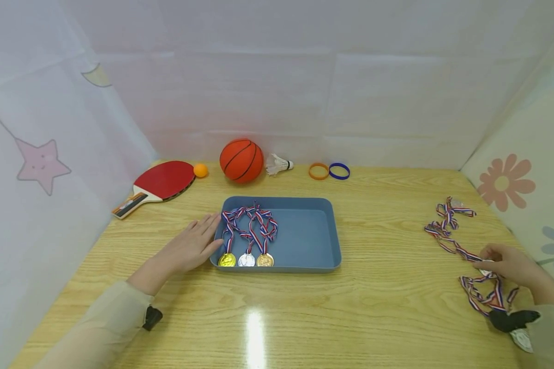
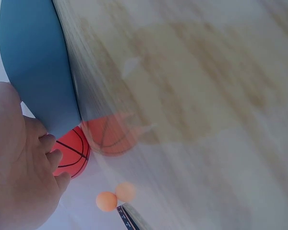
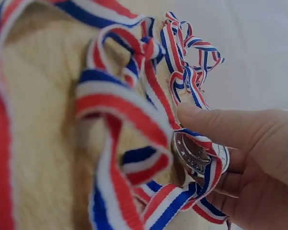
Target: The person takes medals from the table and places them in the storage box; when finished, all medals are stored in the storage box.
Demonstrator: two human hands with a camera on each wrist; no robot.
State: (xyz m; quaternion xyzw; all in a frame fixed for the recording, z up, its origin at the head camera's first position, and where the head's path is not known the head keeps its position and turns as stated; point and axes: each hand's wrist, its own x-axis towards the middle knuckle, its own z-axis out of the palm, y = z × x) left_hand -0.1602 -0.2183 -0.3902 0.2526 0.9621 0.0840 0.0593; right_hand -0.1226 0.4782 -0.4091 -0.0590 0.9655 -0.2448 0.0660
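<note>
Fingers [image 3: 216,125] pinching silver medal [image 3: 198,154]

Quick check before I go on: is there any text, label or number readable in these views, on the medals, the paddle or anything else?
No text can be read in any view.
Silver medal pinched by the right hand: raised marks on its face, too blurred to read.
Medals in the blue tray: faces too small to read.
Paddle handle: a dark label, too small to read.
</note>
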